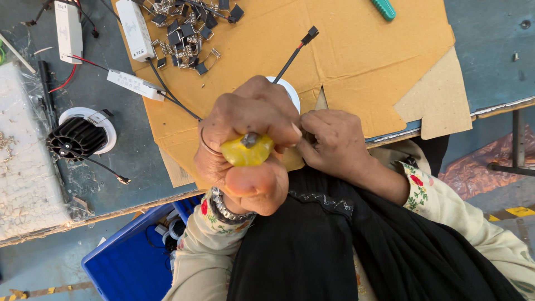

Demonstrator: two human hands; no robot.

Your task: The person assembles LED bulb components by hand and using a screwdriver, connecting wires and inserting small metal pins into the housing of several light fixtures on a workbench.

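Observation:
My left hand (pixel 248 147) is closed around the yellow handle of a screwdriver (pixel 248 149), held upright near the table's front edge. Its shaft and tip are hidden under the hand. Beside it, my right hand (pixel 333 139) pinches a white round lamp housing (pixel 290 92), most of which is covered by both hands. A black and red cable with a black plug (pixel 308 36) runs out from the housing across the brown cardboard sheet (pixel 356 61).
Several black spring clips (pixel 186 33) lie at the cardboard's far left, beside white driver boxes (pixel 134 22). A finished lamp with black heat sink (pixel 78 136) sits left. A green handle (pixel 384 8) lies far right. A blue crate (pixel 131 262) stands below the table.

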